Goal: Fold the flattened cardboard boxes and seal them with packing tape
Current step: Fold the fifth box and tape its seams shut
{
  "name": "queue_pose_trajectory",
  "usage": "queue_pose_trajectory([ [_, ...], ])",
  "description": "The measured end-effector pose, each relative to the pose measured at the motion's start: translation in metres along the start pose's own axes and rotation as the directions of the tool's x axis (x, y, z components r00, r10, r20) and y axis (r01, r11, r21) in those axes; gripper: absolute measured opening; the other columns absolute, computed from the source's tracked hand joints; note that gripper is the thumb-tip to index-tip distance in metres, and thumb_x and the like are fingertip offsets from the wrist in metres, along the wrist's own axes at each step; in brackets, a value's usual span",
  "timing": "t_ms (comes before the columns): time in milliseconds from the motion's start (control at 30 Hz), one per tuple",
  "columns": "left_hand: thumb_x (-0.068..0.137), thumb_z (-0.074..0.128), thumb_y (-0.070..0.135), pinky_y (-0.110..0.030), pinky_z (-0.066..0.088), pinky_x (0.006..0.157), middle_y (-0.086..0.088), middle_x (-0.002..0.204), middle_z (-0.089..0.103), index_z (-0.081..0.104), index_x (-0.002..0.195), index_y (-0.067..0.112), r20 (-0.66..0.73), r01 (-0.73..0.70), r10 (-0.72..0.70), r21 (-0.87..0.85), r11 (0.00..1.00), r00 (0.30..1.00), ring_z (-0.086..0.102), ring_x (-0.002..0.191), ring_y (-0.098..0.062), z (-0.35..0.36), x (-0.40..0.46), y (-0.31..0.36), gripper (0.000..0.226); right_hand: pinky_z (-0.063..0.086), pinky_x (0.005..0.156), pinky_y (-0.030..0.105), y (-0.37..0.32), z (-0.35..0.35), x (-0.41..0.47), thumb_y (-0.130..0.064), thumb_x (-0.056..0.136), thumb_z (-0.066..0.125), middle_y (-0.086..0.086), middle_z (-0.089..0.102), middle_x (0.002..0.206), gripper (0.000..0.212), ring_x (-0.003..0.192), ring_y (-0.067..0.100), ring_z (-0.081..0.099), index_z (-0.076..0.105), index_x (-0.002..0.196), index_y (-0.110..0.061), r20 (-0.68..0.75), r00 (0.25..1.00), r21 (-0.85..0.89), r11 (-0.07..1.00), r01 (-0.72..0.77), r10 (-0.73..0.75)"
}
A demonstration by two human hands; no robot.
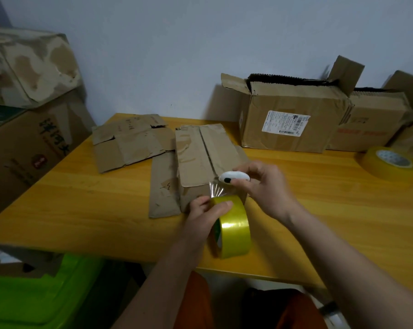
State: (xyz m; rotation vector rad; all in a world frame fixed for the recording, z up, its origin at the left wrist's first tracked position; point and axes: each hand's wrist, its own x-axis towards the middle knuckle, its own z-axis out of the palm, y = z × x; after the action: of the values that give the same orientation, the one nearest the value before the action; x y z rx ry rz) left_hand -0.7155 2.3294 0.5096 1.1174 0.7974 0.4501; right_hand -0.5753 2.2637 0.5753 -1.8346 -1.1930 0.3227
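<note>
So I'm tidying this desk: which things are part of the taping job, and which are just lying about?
In use:
- folded box
- tape roll, in left hand
- white cutter, in right hand
- flattened boxes

Lying about:
- spare tape roll
- open boxes
- green bin

From my remote seat, a folded brown cardboard box (205,160) lies on the yellow table just beyond both hands, its top flaps closed with the centre seam running away from me. A yellow tape roll (232,227) stands on edge in my left hand (204,216), with a clear strip of tape (217,189) stretched from it up to the box's near edge, where my right hand (263,184) holds a small white cutter (234,177). Flattened boxes (131,141) lie beyond and left of my left hand, one flat piece (163,186) touching the folded box's left side.
</note>
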Motion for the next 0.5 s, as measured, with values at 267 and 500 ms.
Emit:
queue_pose_trajectory([
  [267, 0.042, 0.083, 0.057, -0.044, 0.049, 0.098, 0.000, 0.127, 0.058, 0.043, 0.127, 0.027, -0.050, -0.054, 0.056, 0.028, 0.998, 0.997, 0.060, 0.111, -0.020, 0.000, 0.004, -0.003, 0.098, 0.046, 0.074, 0.033, -0.004, -0.011, 0.000, -0.019, 0.088, 0.065, -0.002, 0.059, 0.093, 0.018, 0.087, 0.013, 0.052, 0.070, 0.105, -0.019, 0.172, 0.944, -0.460, 0.825, 0.329, -0.281],
  [500, 0.040, 0.082, 0.057, -0.045, 0.050, 0.098, 0.002, 0.129, 0.057, 0.046, 0.132, 0.021, -0.073, -0.078, 0.083, 0.062, 0.995, 0.994, 0.060, 0.112, -0.020, -0.001, 0.002, 0.002, 0.105, 0.046, 0.073, 0.036, -0.008, -0.007, -0.002, -0.017, 0.093, 0.057, 0.003, 0.055, 0.098, 0.014, 0.090, 0.021, 0.055, 0.068, 0.101, -0.014, 0.263, 0.925, -0.536, 0.755, 0.376, -0.274],
])
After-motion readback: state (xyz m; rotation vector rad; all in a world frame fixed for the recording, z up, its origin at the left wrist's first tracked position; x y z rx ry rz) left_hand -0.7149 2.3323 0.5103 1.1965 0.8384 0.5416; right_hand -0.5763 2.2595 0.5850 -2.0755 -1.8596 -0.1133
